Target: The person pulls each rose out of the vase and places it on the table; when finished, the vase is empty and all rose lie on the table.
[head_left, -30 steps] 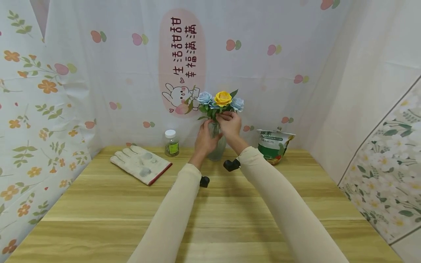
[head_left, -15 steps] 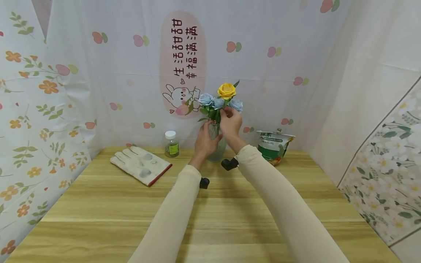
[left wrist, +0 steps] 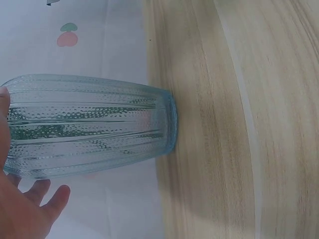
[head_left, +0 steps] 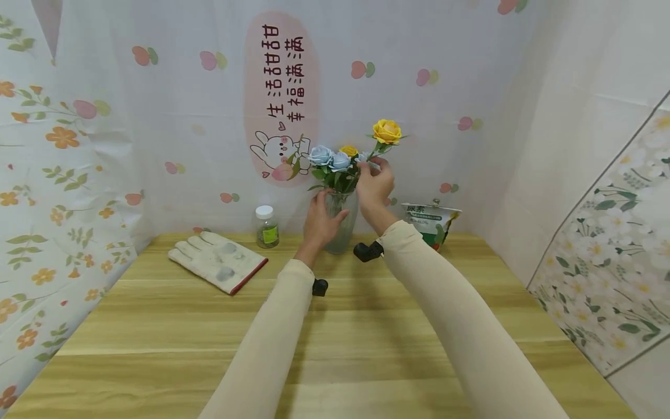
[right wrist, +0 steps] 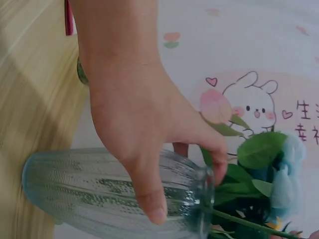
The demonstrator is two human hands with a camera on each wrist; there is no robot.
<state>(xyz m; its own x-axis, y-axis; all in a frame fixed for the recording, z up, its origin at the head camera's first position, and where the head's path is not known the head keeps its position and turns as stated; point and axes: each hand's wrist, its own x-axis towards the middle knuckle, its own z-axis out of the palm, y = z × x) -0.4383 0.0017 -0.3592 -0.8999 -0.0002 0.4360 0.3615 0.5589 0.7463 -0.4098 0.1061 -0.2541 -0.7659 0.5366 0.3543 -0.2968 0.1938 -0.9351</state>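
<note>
A ribbed, clear glass vase (head_left: 341, 233) stands upright on the table and holds several light blue roses (head_left: 320, 155) and another yellow rose (head_left: 348, 151). My left hand (head_left: 321, 224) grips the vase near its mouth; in the right wrist view its thumb (right wrist: 149, 199) lies across the glass. My right hand (head_left: 376, 186) pinches the stem of a yellow rose (head_left: 387, 131), just above and right of the vase rim. That bloom leans right, higher than the others. In the right wrist view a green stem (right wrist: 249, 224) slants across the mouth, lower end inside the vase.
Left on the wooden table (head_left: 209, 337) lies a white work glove (head_left: 217, 262) with a red cuff edge. A small white-capped jar (head_left: 267, 227) stands beside it. Behind the right forearm is a clipped green-and-white bag (head_left: 431, 224). A printed cloth (head_left: 419, 46) hangs behind.
My right hand has moved up and right with the yellow rose, which now stands higher and apart from the bunch, revealing another yellow rose. My left hand stays on the vase.
</note>
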